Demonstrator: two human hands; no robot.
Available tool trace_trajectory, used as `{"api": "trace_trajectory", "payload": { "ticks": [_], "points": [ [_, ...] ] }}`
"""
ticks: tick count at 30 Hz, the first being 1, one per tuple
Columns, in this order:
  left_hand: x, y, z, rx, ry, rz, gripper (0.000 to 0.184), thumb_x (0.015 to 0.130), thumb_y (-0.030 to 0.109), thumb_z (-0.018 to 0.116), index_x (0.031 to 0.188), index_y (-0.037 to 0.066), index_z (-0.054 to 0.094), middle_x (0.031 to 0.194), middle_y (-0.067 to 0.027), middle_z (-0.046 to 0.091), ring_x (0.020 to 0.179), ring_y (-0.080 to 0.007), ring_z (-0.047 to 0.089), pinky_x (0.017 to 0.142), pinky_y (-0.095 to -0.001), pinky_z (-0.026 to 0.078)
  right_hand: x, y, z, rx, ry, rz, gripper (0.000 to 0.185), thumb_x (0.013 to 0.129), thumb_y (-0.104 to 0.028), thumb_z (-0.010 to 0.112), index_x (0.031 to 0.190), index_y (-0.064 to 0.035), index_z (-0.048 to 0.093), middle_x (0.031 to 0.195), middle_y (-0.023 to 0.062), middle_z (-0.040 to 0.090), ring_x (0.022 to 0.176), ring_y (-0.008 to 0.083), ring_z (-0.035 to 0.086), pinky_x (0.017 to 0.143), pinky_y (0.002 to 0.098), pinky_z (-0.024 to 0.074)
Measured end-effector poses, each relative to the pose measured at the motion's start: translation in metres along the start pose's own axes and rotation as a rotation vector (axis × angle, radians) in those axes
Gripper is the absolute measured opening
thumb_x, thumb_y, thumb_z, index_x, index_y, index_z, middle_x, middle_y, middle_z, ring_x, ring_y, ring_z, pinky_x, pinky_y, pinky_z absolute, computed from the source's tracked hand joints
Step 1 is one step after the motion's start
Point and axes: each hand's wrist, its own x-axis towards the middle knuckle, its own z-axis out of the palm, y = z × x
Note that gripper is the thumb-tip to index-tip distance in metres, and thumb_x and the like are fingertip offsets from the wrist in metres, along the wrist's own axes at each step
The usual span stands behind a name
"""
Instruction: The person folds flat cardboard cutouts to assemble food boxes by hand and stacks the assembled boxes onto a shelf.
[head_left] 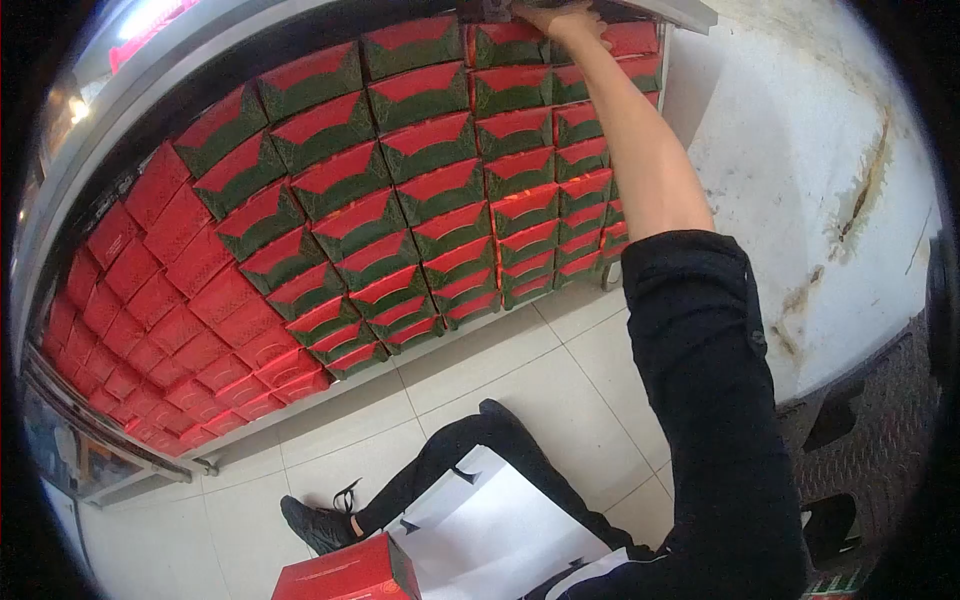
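Observation:
At the top edge of the head view, my right hand reaches to the top row of a stack of red and green boxes. Its fingers show in part, spread apart beside the uppermost boxes, and it holds nothing that I can make out. My left hand is out of the picture. Low in the view, a red box stands beside a white sheet or board with black clips, which lies over my legs.
Plain red boxes fill the left part of the metal-framed shelf. A stained white wall rises at the right, near a dark patterned surface. My black shoe is on the tiled floor.

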Motion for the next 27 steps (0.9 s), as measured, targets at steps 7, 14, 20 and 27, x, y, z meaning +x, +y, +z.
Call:
{"api": "trace_trajectory", "payload": {
  "ticks": [7, 14, 20, 27],
  "points": [
    [0.003, -0.005, -0.003, 0.005, -0.002, 0.029, 0.069, 0.083, 0.054, 0.046, 0.137, 0.016, 0.028, 0.134, -0.0131, 0.036, 0.118, -0.0314, 0.039, 0.095, -0.0458, 0.038, 0.016, 0.005, 0.005, -0.038, -0.016, -0.030, 0.132, 0.051, -0.075, 0.066, 0.143, -0.0058, 0.001, 0.148, 0.0160, 0.012, 0.136, 0.0319, 0.014, 0.105, 0.0535, 0.0223],
    [0.009, -0.019, -0.016, 0.026, -0.016, 0.097, 0.071, 0.082, 0.055, 0.049, 0.137, 0.016, 0.028, 0.134, -0.0116, 0.037, 0.118, -0.0307, 0.039, 0.097, -0.0453, 0.037, 0.009, -0.001, 0.009, 0.006, 0.013, 0.006, 0.131, 0.052, -0.079, 0.061, 0.143, -0.0065, 0.000, 0.147, 0.0210, 0.012, 0.135, 0.0341, 0.019, 0.104, 0.0546, 0.0242],
    [-0.002, 0.018, 0.008, 0.186, -0.145, -0.044, 0.076, 0.080, 0.057, 0.051, 0.139, 0.017, 0.024, 0.138, -0.0105, 0.032, 0.121, -0.0309, 0.037, 0.099, -0.0470, 0.035, -0.024, -0.041, 0.022, -0.017, -0.040, -0.020, 0.131, 0.051, -0.082, 0.058, 0.144, -0.0099, 0.000, 0.147, 0.0200, 0.011, 0.136, 0.0322, 0.015, 0.104, 0.0570, 0.0211],
    [0.007, 0.006, 0.010, -0.094, -0.107, -0.100, 0.077, 0.080, 0.057, 0.051, 0.140, 0.019, 0.021, 0.141, -0.0097, 0.026, 0.123, -0.0324, 0.035, 0.100, -0.0505, 0.032, -0.039, -0.045, 0.044, 0.032, 0.119, -0.053, 0.119, 0.060, -0.076, 0.058, 0.144, -0.0097, 0.005, 0.148, 0.0163, 0.012, 0.136, 0.0331, 0.012, 0.106, 0.0560, 0.0159]
  ]
}}
